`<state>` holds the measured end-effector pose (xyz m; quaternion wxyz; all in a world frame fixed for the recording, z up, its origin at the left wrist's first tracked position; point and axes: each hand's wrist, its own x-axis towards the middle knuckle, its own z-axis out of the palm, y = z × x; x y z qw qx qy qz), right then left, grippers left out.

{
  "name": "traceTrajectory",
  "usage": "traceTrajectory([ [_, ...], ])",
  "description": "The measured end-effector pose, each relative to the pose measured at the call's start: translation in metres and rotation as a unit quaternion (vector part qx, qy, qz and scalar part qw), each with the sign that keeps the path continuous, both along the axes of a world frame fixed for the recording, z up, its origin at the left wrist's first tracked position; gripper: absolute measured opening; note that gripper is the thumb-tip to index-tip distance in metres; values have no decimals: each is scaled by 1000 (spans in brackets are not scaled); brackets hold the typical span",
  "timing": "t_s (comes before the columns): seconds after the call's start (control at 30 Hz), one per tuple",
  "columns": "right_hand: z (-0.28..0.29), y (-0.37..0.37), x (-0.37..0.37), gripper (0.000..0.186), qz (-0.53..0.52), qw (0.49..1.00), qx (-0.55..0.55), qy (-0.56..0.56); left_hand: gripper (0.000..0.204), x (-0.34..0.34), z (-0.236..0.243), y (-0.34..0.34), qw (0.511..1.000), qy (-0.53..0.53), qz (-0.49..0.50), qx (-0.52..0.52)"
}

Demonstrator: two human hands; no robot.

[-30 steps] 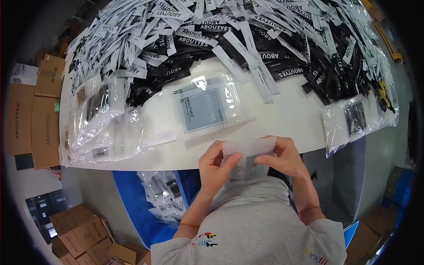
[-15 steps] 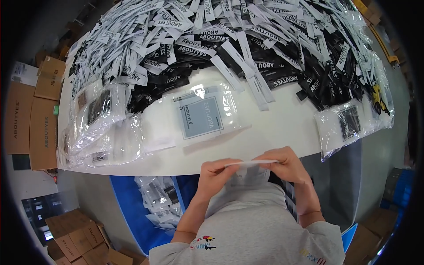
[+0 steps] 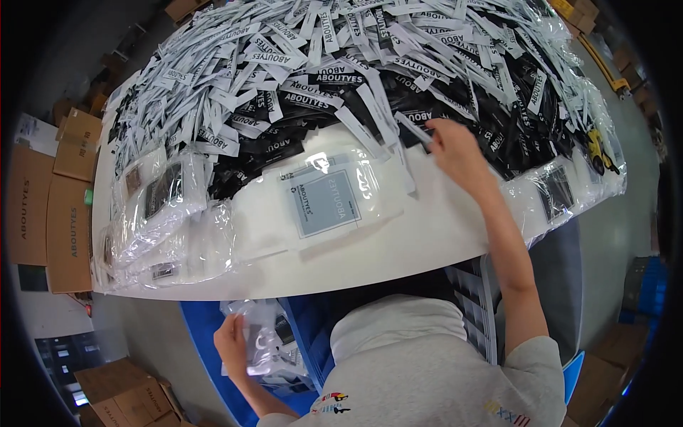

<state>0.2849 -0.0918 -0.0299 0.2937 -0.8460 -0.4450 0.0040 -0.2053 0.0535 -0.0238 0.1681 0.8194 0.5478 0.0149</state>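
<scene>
My left hand (image 3: 230, 343) is low on the left over a blue bin (image 3: 203, 334). Its fingers are curled at the edge of a clear plastic bag (image 3: 257, 329), which lies over other bags in the bin. Across the table, my right hand (image 3: 457, 153) reaches the near edge of a big pile of slim black and white packets (image 3: 284, 67). Its fingertips are closed on the end of a white strip-shaped packet (image 3: 414, 129). A stack of clear bags with a grey printed panel (image 3: 327, 203) lies flat in front of the pile.
Clear-wrapped bundles lie at the table's left (image 3: 163, 206) and right (image 3: 551, 192). Yellow-handled scissors (image 3: 597, 151) rest at the right edge. Cardboard boxes (image 3: 75, 213) stand left of the white table (image 3: 341, 270). A grey crate (image 3: 478, 306) is below its front edge.
Both hands were together in front of me, holding a clear bag. The left has moved down left to the blue bin with a bag; the right has reached forward to the packets.
</scene>
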Motion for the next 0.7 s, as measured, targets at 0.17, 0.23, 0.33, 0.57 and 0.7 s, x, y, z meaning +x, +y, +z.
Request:
traceTrajectory([
  [0.17, 9, -14, 9, 27, 64, 972, -89, -209, 24, -179, -132, 42, 996, -66, -45, -26],
  [0.23, -8, -8, 11, 25, 54, 964, -128, -226, 31, -123, -106, 28, 978, 169, -86, 91],
  [0.33, -13, -5, 20, 22, 76, 957, -104, -258, 21, -25, -37, 4, 992, -120, -44, -6],
  [0.57, 23, -25, -6, 27, 18, 944, 241, 223, 42, 217, 23, 7, 868, -282, -386, 134],
  [0.7, -9, -20, -9, 32, -14, 855, 343, 388, 51, 230, 12, 43, 846, -217, -485, 37],
])
